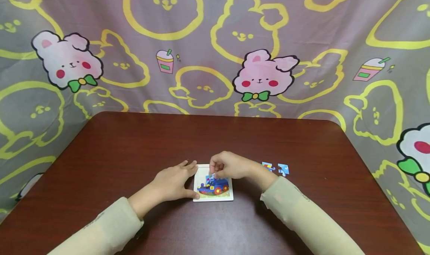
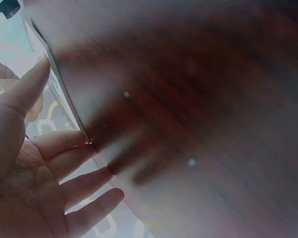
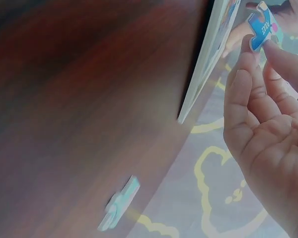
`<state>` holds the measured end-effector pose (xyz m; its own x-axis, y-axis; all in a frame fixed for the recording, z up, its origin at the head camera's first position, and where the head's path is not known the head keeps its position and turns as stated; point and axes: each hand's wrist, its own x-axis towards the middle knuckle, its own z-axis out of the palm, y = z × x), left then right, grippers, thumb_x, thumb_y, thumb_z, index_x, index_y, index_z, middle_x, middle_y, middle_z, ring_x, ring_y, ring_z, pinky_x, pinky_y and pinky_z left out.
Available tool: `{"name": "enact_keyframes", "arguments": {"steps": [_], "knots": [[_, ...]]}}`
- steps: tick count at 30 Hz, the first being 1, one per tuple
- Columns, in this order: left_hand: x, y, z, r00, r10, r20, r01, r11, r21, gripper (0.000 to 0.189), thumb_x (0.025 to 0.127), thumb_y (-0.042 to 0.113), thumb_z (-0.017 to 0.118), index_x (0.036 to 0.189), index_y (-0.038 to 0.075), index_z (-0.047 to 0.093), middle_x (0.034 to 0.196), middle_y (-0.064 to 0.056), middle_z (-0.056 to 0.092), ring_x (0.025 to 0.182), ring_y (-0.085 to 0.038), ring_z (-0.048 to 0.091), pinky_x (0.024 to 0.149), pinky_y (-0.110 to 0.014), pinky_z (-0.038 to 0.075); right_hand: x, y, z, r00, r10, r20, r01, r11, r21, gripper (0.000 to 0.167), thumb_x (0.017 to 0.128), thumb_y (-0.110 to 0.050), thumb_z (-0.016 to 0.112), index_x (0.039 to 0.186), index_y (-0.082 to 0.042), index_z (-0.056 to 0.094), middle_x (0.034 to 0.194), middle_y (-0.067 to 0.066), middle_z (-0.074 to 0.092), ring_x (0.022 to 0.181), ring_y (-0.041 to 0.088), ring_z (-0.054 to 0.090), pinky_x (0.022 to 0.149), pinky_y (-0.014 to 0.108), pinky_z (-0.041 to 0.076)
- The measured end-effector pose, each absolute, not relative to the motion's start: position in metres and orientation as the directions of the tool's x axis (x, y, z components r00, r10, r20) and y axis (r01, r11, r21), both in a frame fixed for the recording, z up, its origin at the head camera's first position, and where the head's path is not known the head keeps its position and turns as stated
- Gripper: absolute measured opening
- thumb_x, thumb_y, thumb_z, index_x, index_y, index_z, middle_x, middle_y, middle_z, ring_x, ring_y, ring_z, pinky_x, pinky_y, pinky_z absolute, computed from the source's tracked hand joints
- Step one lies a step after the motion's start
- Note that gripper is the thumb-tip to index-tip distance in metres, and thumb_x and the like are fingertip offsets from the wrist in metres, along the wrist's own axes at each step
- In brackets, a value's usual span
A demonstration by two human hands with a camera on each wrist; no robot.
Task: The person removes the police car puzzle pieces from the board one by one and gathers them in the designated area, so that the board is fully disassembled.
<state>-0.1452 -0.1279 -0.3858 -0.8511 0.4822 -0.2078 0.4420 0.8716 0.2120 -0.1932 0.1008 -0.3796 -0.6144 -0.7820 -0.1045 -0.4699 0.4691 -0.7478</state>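
A white-framed jigsaw board (image 1: 215, 199) lies on the table, its lower part filled with a blue vehicle with red and yellow wheels. Along its left edge my left hand (image 1: 173, 182) rests with spread fingers, the thumb at the near corner and the index finger at the far one. In the left wrist view, that thumb (image 2: 32, 82) touches the board's edge. Over the board, my right hand (image 1: 231, 165) pinches a blue puzzle piece (image 3: 260, 29) between thumb and index finger. The right hand hides part of the board in the head view.
Two loose puzzle pieces, one multicoloured (image 1: 267, 166) and one light blue (image 1: 283, 169), lie right of the board, beyond the right forearm. The dark wooden table (image 1: 151, 143) meets a patterned cloth (image 1: 201, 42) at the back and sides.
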Motion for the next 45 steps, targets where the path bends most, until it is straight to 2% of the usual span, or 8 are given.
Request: {"name": "enact_keyframes", "arguments": {"steps": [10,20,34,45], "knots": [[-0.144,-0.127,-0.386,-0.856,0.476,-0.202,0.438,0.875,0.205,0.088,0.075,0.059,0.079,0.145,0.013,0.052,0.156,-0.006,0.045,0.146,-0.033,0.039,0.100,-0.057,0.048,-0.189,0.125,-0.378,-0.666,-0.737,-0.114,-0.426,0.502,-0.753,0.003,0.089,-0.002,0.069,0.089,-0.004,0.067,0.080,-0.002,0.066,0.073,0.005,0.055,0.070,0.020,0.048],[-0.143,-0.124,-0.385,-0.849,0.496,-0.182,0.461,0.864,0.203,0.089,0.074,0.055,0.081,0.144,0.007,0.053,0.155,-0.010,0.045,0.144,-0.036,0.041,0.103,-0.057,0.046,-0.185,0.156,-0.376,-0.712,-0.691,-0.126,-0.380,0.529,-0.758,0.004,0.088,0.000,0.068,0.089,-0.003,0.066,0.078,-0.001,0.065,0.073,0.007,0.057,0.070,0.022,0.049],[-0.143,-0.124,-0.384,-0.846,0.506,-0.169,0.473,0.858,0.202,0.090,0.073,0.054,0.083,0.142,0.005,0.053,0.153,-0.013,0.048,0.141,-0.037,0.045,0.103,-0.057,0.046,-0.178,0.198,-0.382,-0.744,-0.657,-0.123,-0.323,0.514,-0.794,0.009,0.087,0.003,0.068,0.086,-0.003,0.062,0.074,0.002,0.063,0.067,0.008,0.057,0.063,0.023,0.049],[-0.144,-0.123,-0.386,-0.848,0.500,-0.175,0.469,0.863,0.189,0.090,0.073,0.055,0.082,0.143,0.005,0.053,0.153,-0.012,0.048,0.141,-0.037,0.045,0.103,-0.057,0.046,-0.177,0.217,-0.387,-0.732,-0.666,-0.140,-0.309,0.508,-0.804,0.008,0.083,0.007,0.066,0.084,0.000,0.062,0.072,0.002,0.062,0.066,0.008,0.057,0.064,0.023,0.050]]}}
